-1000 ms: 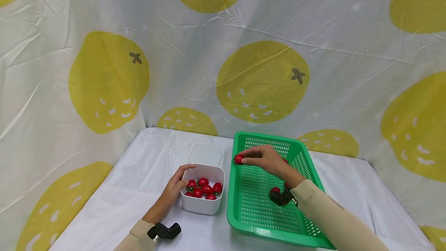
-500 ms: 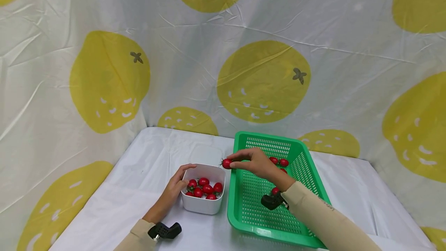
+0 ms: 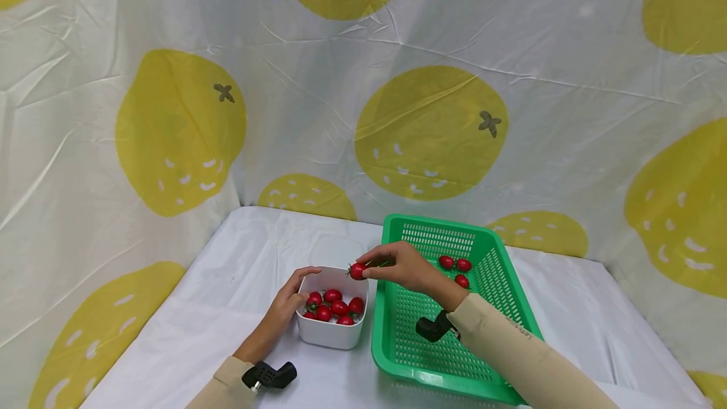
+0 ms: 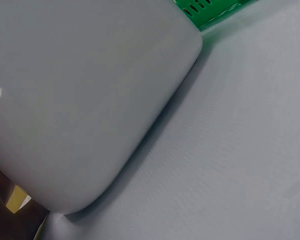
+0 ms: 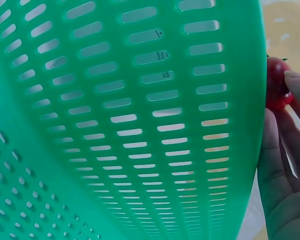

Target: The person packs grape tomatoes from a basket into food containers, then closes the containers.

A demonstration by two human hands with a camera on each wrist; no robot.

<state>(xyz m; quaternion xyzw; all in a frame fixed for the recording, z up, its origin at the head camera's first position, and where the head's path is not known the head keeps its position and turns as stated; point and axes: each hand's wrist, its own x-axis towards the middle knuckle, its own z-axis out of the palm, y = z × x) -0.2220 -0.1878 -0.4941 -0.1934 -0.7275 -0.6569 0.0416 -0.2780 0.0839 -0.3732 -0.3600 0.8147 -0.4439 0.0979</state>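
Right hand [image 3: 404, 267] pinches one tomato [image 3: 357, 271] between thumb and fingertips, drawn in no wider than the tomato itself; left hand [image 3: 282, 307] holds the box [image 3: 328, 335] by its left side, thumb over the rim, a finger reaching to the far corner. Tomato hangs by the box's far right corner in the head view; height above the rim, cannot tell. Seven tomatoes [image 3: 339, 308] visible inside the box, three more in the basket [image 3: 449, 382], right sleeve [image 3: 511, 339] possibly hiding others. Doing it well, by my judgement: light pinch, carry slightly left to clear the rim, lower close to the others before release, so nothing bounces or bruises; left hand need only steady, thumb out of the landing spot. Views: head alone gives the box's contents. Left wrist shows the box's base against the white-covered bench [image 4: 240, 150], basket just beyond. Right wrist adds a close look at the tomato's green stem [image 5: 285, 59] and the basket's slotted wall.
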